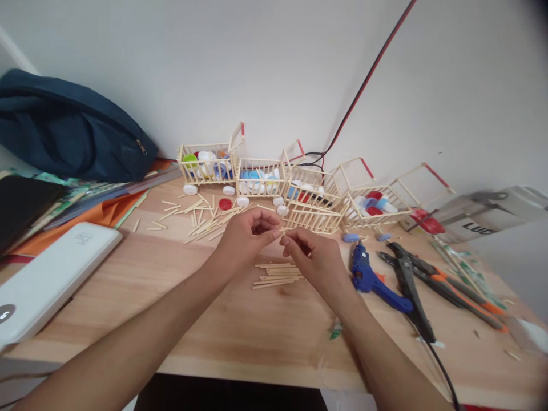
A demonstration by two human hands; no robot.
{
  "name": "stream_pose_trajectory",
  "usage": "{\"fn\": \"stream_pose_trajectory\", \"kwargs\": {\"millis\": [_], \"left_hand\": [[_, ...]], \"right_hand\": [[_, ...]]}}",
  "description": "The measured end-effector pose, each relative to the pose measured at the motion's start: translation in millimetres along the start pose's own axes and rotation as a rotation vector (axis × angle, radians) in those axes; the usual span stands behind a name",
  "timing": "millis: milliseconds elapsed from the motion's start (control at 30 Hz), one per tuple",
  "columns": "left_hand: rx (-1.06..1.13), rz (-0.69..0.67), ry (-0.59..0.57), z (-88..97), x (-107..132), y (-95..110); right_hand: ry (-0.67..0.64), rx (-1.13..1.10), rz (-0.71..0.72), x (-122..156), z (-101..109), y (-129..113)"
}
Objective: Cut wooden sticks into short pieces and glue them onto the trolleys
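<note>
A: From your end of the feed, what's at nine?

B: Taking the fingertips as the clock's centre, I see the white power bank point(81, 245) just below nine and loose sticks point(201, 217) just above it. The leftmost stick cart point(206, 181) stands between ten and eleven.

A: And the hands?

B: I have the left hand point(246, 233) nearly closed, thumb and forefinger pinching a pale stick point(283, 229) at the centre. The fingers cover most of it, so I can't tell its length.

A: How would you hold it?

B: Lightly, close to the end being worked, so it neither bends nor swivels.

A: And at six?

B: The stick pile point(276, 278), just nearer the table's edge.

A: The right hand?

B: My right hand point(315, 257) is curled, also in a pinch, seemingly on the same stick. It covers the pile's right end in my view, so I'd keep that palm high and avoid scattering anything.

A: Past it?

B: The blue glue gun point(368, 277) towards four, nozzle near that hand. I can't tell whether it's hot; I'd treat it so. Black pliers point(411, 294) lie farther out.
</note>
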State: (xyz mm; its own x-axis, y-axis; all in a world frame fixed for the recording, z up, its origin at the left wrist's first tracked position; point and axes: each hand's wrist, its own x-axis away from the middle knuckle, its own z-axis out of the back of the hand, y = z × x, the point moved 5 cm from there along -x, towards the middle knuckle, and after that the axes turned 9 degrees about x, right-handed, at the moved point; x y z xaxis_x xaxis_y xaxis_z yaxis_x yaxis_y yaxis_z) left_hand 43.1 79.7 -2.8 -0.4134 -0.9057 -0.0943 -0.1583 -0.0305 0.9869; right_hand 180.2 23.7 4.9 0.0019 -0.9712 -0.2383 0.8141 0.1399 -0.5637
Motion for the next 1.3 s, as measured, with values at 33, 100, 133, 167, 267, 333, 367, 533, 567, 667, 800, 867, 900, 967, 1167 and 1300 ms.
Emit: {"fn": "stream_pose_trajectory", "kwargs": {"millis": [33, 100, 133, 167, 267, 333, 367, 533, 567, 667, 800, 867, 900, 967, 1167, 1300], "left_hand": [[-0.001, 0.010, -0.001, -0.1, 0.3, 0.0], [-0.005, 0.033, -0.009, -1.0, 1.3, 1.4], [-0.005, 0.042, -0.014, -1.6, 2.0, 2.4], [-0.004, 0.050, -0.018, -2.1, 2.5, 3.4], [0.004, 0.055, -0.018, -2.0, 3.1, 4.7], [-0.004, 0.046, -0.018, -1.2, 3.0, 4.4], [-0.011, 0.040, -0.017, -0.6, 3.0, 4.1], [-0.048, 0.043, 0.001, 2.4, 3.7, 3.2], [-0.052, 0.048, -0.003, 2.6, 3.7, 3.1], [-0.036, 0.050, -0.046, 2.0, 2.7, 3.8], [0.028, 0.020, 0.003, 6.5, 0.6, 7.1], [0.036, 0.029, 0.017, 7.7, 0.0, 6.4], [0.035, 0.043, 0.012, 7.5, -0.3, 5.0], [0.038, 0.072, 0.002, 7.2, -0.6, 0.6], [0.065, 0.122, 0.043, 8.2, -0.8, -9.3], [0.074, 0.157, 0.099, 10.1, -0.7, -9.5]], "right_hand": [[0.000, -0.001, 0.005, 0.0, 0.1, 0.1], [0.005, 0.002, 0.012, 0.0, 0.7, 0.3], [0.005, 0.004, 0.013, 0.0, 1.0, 0.4], [0.004, 0.005, 0.014, 0.0, 1.3, 0.4], [-0.002, 0.003, 0.014, 0.1, 1.6, -0.4], [-0.003, 0.005, 0.012, 0.1, 1.6, -0.9], [-0.003, 0.010, 0.012, 0.2, 1.4, -1.1], [-0.017, 0.011, 0.020, 0.2, -0.9, -1.1], [-0.021, 0.010, 0.020, 0.1, -1.3, -0.9], [-0.030, 0.015, 0.008, -0.7, -1.3, 0.9], [-0.032, 0.036, -0.017, -1.9, 0.7, 6.1], [-0.053, 0.085, -0.018, -2.2, 0.2, 9.2], [-0.066, 0.124, -0.017, -2.4, -0.5, 10.8], [-0.081, 0.210, -0.010, -2.8, -1.7, 13.7], [-0.106, 0.356, 0.019, -5.0, -9.2, 20.0], [-0.143, 0.357, 0.018, -6.2, -16.5, 24.5]]}}
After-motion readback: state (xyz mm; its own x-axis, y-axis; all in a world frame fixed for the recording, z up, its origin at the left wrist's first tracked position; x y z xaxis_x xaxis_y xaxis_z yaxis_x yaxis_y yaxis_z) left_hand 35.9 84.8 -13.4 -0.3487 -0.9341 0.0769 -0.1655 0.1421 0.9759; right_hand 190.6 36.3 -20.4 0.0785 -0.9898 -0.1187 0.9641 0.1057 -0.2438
